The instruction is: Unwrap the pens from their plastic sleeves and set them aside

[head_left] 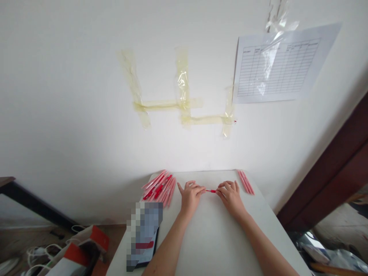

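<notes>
Head view, table: a white table (pixel 218 237) stands against a pale wall; every place below is told from this table.
Head view, left hand: the left hand (pixel 190 195) rests on the table's far middle, thumb stuck out to the side, its fingertips closed on one end of a small red pen part (pixel 211 191).
Head view, right hand: the right hand (pixel 230 195) lies just beside it on the same far strip of the table, fingers curled, pinching the other end of that part.
Head view, red pen part: held level between the two hands, low over the table's far middle; whether it touches the top I cannot tell.
Head view, pen pile: a heap of pink and red pens (pixel 161 188) lies at the table's far left corner, partly over the edge.
Head view, pink barrels: a few pink barrels (pixel 245 182) lie side by side at the table's far right edge.
Head view, screen: a dark flat device (pixel 143 237), blurred out, sits on the table's near left edge.
Head view, wall: yellowed tape strips (pixel 184 103) and a printed sheet (pixel 281 65) hang above the table.
Head view, floor: orange-and-white boxes (pixel 86 245) lie left of the table.
</notes>
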Tool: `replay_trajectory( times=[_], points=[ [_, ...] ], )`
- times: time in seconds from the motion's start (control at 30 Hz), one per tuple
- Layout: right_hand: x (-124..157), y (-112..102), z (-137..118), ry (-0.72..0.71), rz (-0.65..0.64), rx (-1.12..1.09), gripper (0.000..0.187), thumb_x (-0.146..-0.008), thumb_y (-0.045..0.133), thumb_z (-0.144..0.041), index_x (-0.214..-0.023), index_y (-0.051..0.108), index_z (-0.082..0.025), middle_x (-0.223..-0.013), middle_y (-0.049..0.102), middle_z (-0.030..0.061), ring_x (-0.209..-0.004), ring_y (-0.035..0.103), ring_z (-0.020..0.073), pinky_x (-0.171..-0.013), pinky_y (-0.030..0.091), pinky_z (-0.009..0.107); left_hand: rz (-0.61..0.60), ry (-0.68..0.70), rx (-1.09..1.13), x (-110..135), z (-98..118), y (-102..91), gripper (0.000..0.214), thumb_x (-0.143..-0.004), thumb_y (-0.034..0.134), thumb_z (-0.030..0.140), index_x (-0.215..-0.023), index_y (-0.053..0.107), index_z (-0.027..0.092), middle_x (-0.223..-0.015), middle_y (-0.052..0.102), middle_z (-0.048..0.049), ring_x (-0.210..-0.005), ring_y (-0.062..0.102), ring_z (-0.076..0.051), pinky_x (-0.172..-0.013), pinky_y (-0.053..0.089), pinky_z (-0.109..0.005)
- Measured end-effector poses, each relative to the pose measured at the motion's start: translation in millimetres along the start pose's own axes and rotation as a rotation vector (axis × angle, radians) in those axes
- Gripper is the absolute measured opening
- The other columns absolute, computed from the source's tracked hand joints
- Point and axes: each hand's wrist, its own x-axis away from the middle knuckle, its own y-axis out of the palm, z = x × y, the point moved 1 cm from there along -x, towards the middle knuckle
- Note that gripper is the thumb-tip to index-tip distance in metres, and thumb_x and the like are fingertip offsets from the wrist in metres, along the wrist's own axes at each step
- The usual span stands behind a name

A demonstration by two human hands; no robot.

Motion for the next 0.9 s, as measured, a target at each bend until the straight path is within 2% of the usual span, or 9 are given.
replay_trajectory(
  times=[0.13, 0.3, 0.37, 0.47, 0.57, 0.73, 0.83, 0.9],
  points=[
    [0.3, 2.0, 3.6, 0.001, 0.007, -0.026, 0.011, -0.093, 0.061, -0.036, -0.099, 0.067, -0.029, -0.107, 0.067, 0.0051, -0.111, 0.053, 0.0269, -0.111, 0.031, 0.059, -0.007, 0.002, -0.001, 0.0, -0.4, 0.8, 0.014, -0.086, 0.07, 0.032, -0.096, 0.077, 0.04, -0.095, 0.078, -0.0002, -0.119, 0.057, -0.026, -0.115, -0.007, -0.074],
    [0.8, -0.1, 3.5, 0.02, -0.004, -0.047, 0.03, -0.091, 0.062, -0.045, -0.117, 0.064, -0.028, -0.113, 0.066, 0.0077, -0.113, 0.052, 0.0284, -0.106, 0.036, 0.056, 0.003, 0.01, 0.004, 0.8, -0.4, 0.8, 0.015, -0.086, 0.071, 0.032, -0.096, 0.077, 0.041, -0.094, 0.078, 0.0017, -0.118, 0.058, -0.025, -0.116, -0.006, -0.074],
    [0.7, -1.3, 2.6, 0.02, -0.009, -0.048, 0.021, -0.096, 0.056, -0.042, -0.109, 0.068, -0.031, -0.115, 0.065, 0.0067, -0.114, 0.051, 0.0277, -0.107, 0.035, 0.056, 0.011, 0.017, 0.002, 1.3, -0.3, 0.6, 0.016, -0.086, 0.07, 0.031, -0.097, 0.077, 0.04, -0.095, 0.078, 0.001, -0.118, 0.058, -0.025, -0.116, -0.006, -0.073],
    [0.4, -2.5, 1.8, 0.001, -0.012, -0.055, 0.018, -0.097, 0.053, -0.036, -0.095, 0.07, -0.031, -0.113, 0.065, 0.0051, -0.114, 0.051, 0.0268, -0.108, 0.033, 0.058, 0.019, 0.026, -0.002, 1.9, -0.6, 1.5, 0.017, -0.086, 0.07, 0.03, -0.098, 0.077, 0.041, -0.095, 0.078, 0.0017, -0.118, 0.058, -0.025, -0.116, -0.006, -0.073],
    [0.1, -4.3, 1.2, 0.007, -0.022, -0.086, 0.012, -0.094, 0.058, -0.034, -0.099, 0.068, -0.029, -0.111, 0.065, 0.0063, -0.111, 0.052, 0.027, -0.105, 0.037, 0.055, 0.014, 0.018, -0.002, 1.8, -1.2, 3.2, 0.016, -0.086, 0.071, 0.031, -0.097, 0.077, 0.041, -0.095, 0.078, 0.0017, -0.117, 0.058, -0.025, -0.116, -0.004, -0.074],
    [0.4, -6.5, -0.3, 0.037, -0.04, -0.106, 0.032, -0.091, 0.063, -0.043, -0.119, 0.064, -0.029, -0.116, 0.063, 0.0086, -0.112, 0.051, 0.0282, -0.097, 0.045, 0.048, -0.001, -0.013, 0.014, 1.0, -0.4, 2.2, 0.016, -0.086, 0.07, 0.033, -0.099, 0.077, 0.041, -0.097, 0.078, 0.0015, -0.118, 0.058, -0.024, -0.117, -0.004, -0.072],
    [0.3, -4.8, 0.5, 0.052, -0.025, -0.085, 0.021, -0.097, 0.054, -0.041, -0.104, 0.071, -0.03, -0.115, 0.063, 0.0075, -0.111, 0.051, 0.0271, -0.097, 0.045, 0.047, -0.013, -0.025, 0.013, 0.8, 0.6, 0.8, 0.016, -0.087, 0.069, 0.033, -0.1, 0.077, 0.039, -0.099, 0.078, 0.0003, -0.12, 0.057, -0.025, -0.117, -0.006, -0.071],
    [0.0, -3.0, 1.5, 0.044, -0.017, -0.089, 0.022, -0.098, 0.052, -0.037, -0.093, 0.072, -0.029, -0.113, 0.063, 0.0068, -0.111, 0.051, 0.0265, -0.097, 0.045, 0.047, -0.017, -0.026, 0.012, 0.9, 0.8, 0.9, 0.016, -0.087, 0.069, 0.034, -0.1, 0.077, 0.039, -0.099, 0.078, 0.0001, -0.119, 0.057, -0.025, -0.117, -0.006, -0.072]
  ],
)
